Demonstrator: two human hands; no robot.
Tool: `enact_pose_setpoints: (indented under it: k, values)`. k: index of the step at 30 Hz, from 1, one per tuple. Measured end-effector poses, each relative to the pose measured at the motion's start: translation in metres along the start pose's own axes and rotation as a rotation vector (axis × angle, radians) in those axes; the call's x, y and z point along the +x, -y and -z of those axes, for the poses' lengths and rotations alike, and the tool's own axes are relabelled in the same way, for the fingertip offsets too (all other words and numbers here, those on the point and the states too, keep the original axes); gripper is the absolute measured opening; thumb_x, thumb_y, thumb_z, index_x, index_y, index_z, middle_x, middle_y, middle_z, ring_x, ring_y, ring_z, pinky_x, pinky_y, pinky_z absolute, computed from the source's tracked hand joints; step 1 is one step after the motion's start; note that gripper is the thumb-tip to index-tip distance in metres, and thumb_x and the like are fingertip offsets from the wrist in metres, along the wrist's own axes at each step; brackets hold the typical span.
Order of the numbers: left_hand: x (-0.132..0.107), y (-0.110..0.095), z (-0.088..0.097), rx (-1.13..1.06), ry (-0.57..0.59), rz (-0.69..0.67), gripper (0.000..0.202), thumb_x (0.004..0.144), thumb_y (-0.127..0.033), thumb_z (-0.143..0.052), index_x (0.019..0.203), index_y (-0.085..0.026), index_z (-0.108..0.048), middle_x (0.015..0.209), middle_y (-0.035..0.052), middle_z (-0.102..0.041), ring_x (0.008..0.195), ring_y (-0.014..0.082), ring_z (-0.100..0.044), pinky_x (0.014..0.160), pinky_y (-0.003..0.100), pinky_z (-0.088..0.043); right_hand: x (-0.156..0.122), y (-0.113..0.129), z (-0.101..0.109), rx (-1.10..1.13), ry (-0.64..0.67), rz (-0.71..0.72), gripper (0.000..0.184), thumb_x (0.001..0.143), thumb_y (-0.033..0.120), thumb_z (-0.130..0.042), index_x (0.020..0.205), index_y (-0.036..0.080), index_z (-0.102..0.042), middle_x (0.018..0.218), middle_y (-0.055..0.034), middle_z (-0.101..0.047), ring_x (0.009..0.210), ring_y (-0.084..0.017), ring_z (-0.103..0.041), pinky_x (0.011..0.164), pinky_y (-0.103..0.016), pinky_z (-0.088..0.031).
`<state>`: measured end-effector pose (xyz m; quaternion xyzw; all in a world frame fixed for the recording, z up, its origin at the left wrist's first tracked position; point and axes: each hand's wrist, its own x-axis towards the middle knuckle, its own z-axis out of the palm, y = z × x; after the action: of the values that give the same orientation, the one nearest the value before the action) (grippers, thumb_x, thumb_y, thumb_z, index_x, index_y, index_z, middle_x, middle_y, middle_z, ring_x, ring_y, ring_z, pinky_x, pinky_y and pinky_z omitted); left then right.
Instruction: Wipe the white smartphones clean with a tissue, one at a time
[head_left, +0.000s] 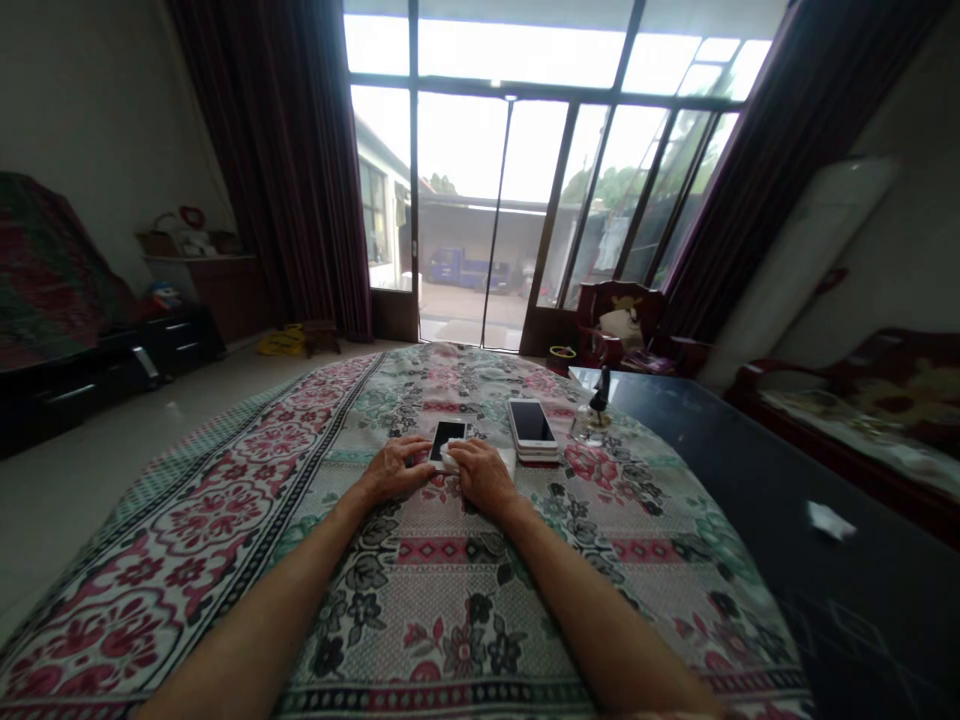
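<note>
A white-framed smartphone (448, 431) with a dark screen lies on the patterned tablecloth in front of me. My left hand (396, 468) holds it at its left edge, with fingers and thumb against the side. Bunched under the fingers of my right hand (484, 474) is a white tissue (450, 456), pressed on the lower right part of the screen. Part of the tissue is hidden by that hand. Just to the right lies a stack of white smartphones (533, 424), the top one with its dark screen up.
A flowered tablecloth (457, 580) covers the round table. Beyond the phone stack stands a small black object on a clear base (600, 398). At right, a dark glossy table (720, 470) carries a crumpled white tissue (830, 521). Glass doors (480, 220) are ahead.
</note>
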<state>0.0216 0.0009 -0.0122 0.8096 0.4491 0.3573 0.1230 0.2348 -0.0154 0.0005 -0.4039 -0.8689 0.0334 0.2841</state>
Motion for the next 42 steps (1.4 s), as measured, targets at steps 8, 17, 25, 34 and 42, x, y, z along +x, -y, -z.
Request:
enact_pose_setpoints:
  k: [8, 17, 25, 34, 42]
  values:
    - [0.003, 0.004, -0.003, -0.038, 0.014, 0.045, 0.035, 0.073, -0.034, -0.069, 0.105, -0.022, -0.073, 0.115, 0.0056, -0.071, 0.109, 0.024, -0.063, 0.1, 0.037, -0.045, 0.0, 0.0, -0.004, 0.022, -0.054, -0.067, 0.039, 0.084, 0.004, -0.048, 0.115, 0.02, -0.065, 0.127, -0.0042, -0.063, 0.116, -0.018, -0.052, 0.102, -0.033, -0.037]
    - [0.002, 0.006, -0.01, 0.038, -0.024, 0.043, 0.036, 0.074, -0.033, -0.067, 0.109, -0.024, -0.072, 0.117, 0.0059, -0.069, 0.111, 0.0257, -0.061, 0.102, 0.038, -0.044, -0.004, -0.003, -0.006, 0.038, -0.071, 0.0, 0.037, 0.083, 0.005, -0.049, 0.111, 0.021, -0.068, 0.122, -0.0041, -0.065, 0.114, -0.018, -0.053, 0.104, -0.035, -0.038]
    - [0.003, 0.007, -0.01, 0.08, 0.023, 0.005, 0.041, 0.078, -0.037, -0.066, 0.116, -0.022, -0.068, 0.119, 0.0077, -0.067, 0.11, 0.0255, -0.061, 0.1, 0.038, -0.044, 0.0, -0.003, -0.008, 0.022, -0.07, -0.065, 0.042, 0.081, 0.002, -0.047, 0.114, 0.018, -0.066, 0.126, -0.0054, -0.064, 0.116, -0.018, -0.052, 0.105, -0.033, -0.037]
    - [0.004, 0.002, -0.009, 0.052, 0.016, -0.003, 0.036, 0.077, -0.031, -0.066, 0.112, -0.024, -0.07, 0.113, 0.0048, -0.069, 0.104, 0.024, -0.062, 0.097, 0.036, -0.045, 0.019, -0.008, -0.01, -0.058, 0.007, -0.185, 0.039, 0.085, 0.004, -0.043, 0.112, 0.019, -0.067, 0.128, -0.0063, -0.062, 0.116, -0.018, -0.054, 0.105, -0.032, -0.035]
    - [0.005, 0.004, -0.01, 0.071, 0.03, 0.004, 0.039, 0.078, -0.032, -0.064, 0.116, -0.024, -0.069, 0.117, 0.0054, -0.068, 0.108, 0.0246, -0.061, 0.099, 0.037, -0.044, 0.047, -0.012, -0.006, -0.201, 0.117, -0.3, 0.029, 0.088, 0.009, -0.043, 0.093, 0.02, -0.069, 0.105, -0.0055, -0.07, 0.097, -0.018, -0.058, 0.09, -0.027, -0.038]
